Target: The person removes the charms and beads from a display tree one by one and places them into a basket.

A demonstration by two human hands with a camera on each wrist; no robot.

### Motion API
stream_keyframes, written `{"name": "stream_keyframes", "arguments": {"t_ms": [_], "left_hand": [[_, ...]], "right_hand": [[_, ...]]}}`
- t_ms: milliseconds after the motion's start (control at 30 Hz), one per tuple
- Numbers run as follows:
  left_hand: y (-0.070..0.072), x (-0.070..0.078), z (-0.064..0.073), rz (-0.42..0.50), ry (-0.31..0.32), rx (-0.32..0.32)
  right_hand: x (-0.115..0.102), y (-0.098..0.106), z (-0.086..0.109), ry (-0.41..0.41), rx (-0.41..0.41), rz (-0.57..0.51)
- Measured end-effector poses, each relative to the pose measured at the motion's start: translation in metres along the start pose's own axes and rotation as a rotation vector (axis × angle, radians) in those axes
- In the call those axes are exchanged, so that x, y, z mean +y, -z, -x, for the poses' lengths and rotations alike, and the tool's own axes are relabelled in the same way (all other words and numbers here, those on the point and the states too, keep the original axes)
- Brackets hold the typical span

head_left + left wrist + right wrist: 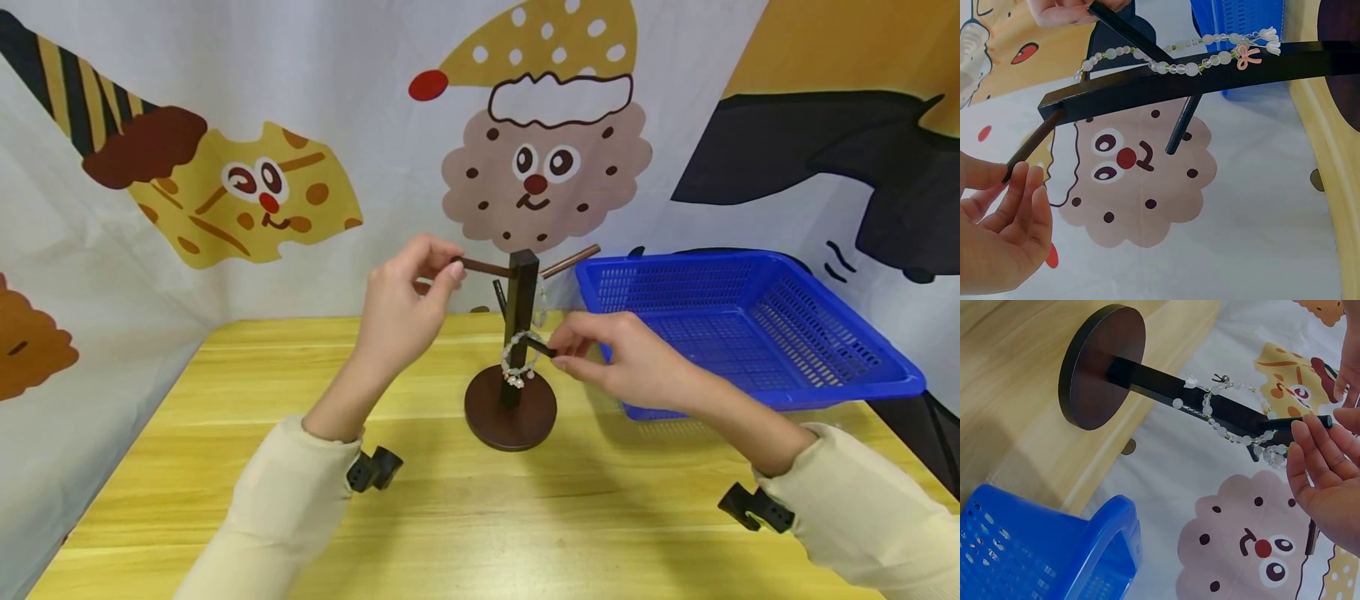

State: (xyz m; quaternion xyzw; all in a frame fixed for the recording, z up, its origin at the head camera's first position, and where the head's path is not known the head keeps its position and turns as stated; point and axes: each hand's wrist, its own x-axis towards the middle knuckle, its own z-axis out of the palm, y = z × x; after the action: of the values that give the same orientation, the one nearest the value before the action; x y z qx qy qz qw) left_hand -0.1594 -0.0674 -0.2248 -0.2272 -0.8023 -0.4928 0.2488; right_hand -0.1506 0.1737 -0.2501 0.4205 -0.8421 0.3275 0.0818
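A dark brown wooden jewelry stand [522, 292] with a round base [510, 433] stands upright on the table, with several pegs jutting from its post. My left hand [405, 304] pinches the end of the upper left peg [1032, 142] between thumb and fingers. Lower down, the fingertips of my right hand [633, 354] grip the end of the front peg [1300, 421]. From that front peg hangs a beaded bracelet [1191, 69] with pale beads, a pink bow and white flower charms. Behind the post, a second bracelet [542, 310] hangs, partly hidden.
To the right sits a blue plastic basket [750, 400] with perforated walls, near my right hand. The wooden table [435, 533] ends at a white curtain [390, 167] printed with cartoon food. The upper right peg [572, 261] points toward the basket.
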Motion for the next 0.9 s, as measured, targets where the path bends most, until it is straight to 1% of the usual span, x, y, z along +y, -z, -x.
{"name": "stream_keyframes", "arguments": {"t_ms": [367, 533, 700, 900], "left_hand": [[-0.002, -0.002, -0.007, 0.037, 0.069, -0.020], [-0.002, -0.004, -0.011, 0.039, 0.081, -0.026], [0.000, -0.005, -0.014, 0.019, 0.089, -0.041], [0.001, -0.006, -0.014, 0.009, 0.107, -0.054]], "right_hand": [[-0.004, -0.005, -0.003, 0.011, -0.007, -0.035], [-0.006, -0.006, -0.005, 0.001, -0.022, -0.047], [-0.009, -0.008, -0.007, -0.012, -0.034, -0.048], [-0.009, -0.009, -0.007, -0.013, -0.033, -0.038]]}}
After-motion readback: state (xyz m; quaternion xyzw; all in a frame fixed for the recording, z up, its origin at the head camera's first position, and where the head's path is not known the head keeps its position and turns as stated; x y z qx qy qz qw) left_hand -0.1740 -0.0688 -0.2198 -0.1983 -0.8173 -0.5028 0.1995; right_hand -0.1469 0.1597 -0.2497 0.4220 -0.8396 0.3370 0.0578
